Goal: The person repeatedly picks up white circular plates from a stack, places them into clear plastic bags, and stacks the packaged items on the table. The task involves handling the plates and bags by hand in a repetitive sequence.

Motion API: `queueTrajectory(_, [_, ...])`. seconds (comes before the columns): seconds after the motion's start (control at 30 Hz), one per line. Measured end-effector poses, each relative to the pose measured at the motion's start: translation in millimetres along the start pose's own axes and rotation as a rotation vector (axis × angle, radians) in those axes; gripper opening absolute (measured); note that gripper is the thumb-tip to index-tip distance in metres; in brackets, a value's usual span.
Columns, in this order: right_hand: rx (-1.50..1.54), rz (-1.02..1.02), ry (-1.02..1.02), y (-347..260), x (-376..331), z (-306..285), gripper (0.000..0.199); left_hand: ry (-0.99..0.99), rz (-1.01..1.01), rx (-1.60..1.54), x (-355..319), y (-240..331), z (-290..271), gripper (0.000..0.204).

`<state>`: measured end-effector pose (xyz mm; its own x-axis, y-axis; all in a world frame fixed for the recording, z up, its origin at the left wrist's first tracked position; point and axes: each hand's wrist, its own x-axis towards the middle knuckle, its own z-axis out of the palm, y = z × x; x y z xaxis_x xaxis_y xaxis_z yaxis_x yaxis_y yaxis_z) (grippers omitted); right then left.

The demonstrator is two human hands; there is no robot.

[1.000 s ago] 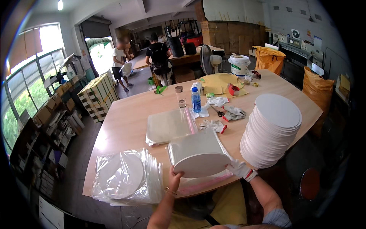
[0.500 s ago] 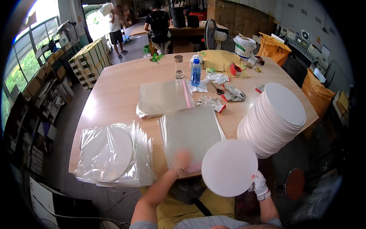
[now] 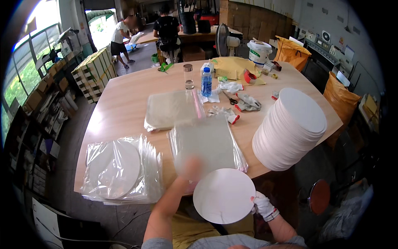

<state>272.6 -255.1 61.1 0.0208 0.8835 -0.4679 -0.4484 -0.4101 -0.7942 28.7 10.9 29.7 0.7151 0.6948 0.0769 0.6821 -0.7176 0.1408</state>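
Note:
My right hand [image 3: 263, 206], in a white glove, grips the right rim of a white round board [image 3: 224, 196], held tilted in front of the table's near edge. My bare left hand [image 3: 191, 167] is over the near part of a stack of clear plastic bags [image 3: 207, 139]; motion blur hides its fingers. On the left lies a pile of bagged boards [image 3: 114, 170], the top one showing a white disc through shiny film. A tall, leaning stack of white round boards [image 3: 288, 130] stands to the right.
Behind the middle bags lies another bag stack [image 3: 172, 110]. Farther back are a blue water bottle [image 3: 206, 83], a glass tumbler [image 3: 188, 76], scissors [image 3: 230, 98], work gloves [image 3: 248, 102] and a tape dispenser [image 3: 249, 76]. A stool [image 3: 319, 197] stands at right. Two people are in the background.
The round board in my right hand has moved left and down, toward the bags. My left hand has shifted up slightly over the bag stack. A person in the background has bent forward.

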Motion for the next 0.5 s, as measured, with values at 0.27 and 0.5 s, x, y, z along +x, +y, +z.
queueTrajectory(0.27, [0.414, -0.094, 0.274, 12, 44, 46, 0.010, 0.296, -0.360, 0.021, -16, -49, 39, 0.019])
queueTrajectory(0.5, [0.625, -0.147, 0.371, 7, 62, 76, 0.014, 0.453, -0.417, -1.317, -21, -15, 40, 0.012])
